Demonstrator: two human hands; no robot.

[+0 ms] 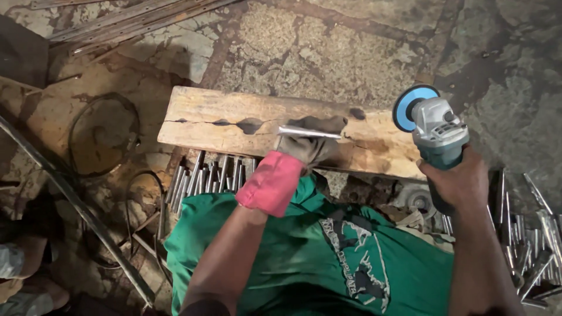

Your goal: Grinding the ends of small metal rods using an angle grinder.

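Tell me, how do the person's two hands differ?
The left hand wears a grey glove with a pink cuff; the right hand is bare. The left pins a thin metal rod on the wooden plank; the right grips an angle grinder off the plank's end. Both are closed around something.

A stained, cracked concrete floor (328, 41) in dim light. A scorched wooden plank (222, 120) serves as the surface. Long metal strips (134, 20) lie at upper left; black cable (105, 137) loops nearby.
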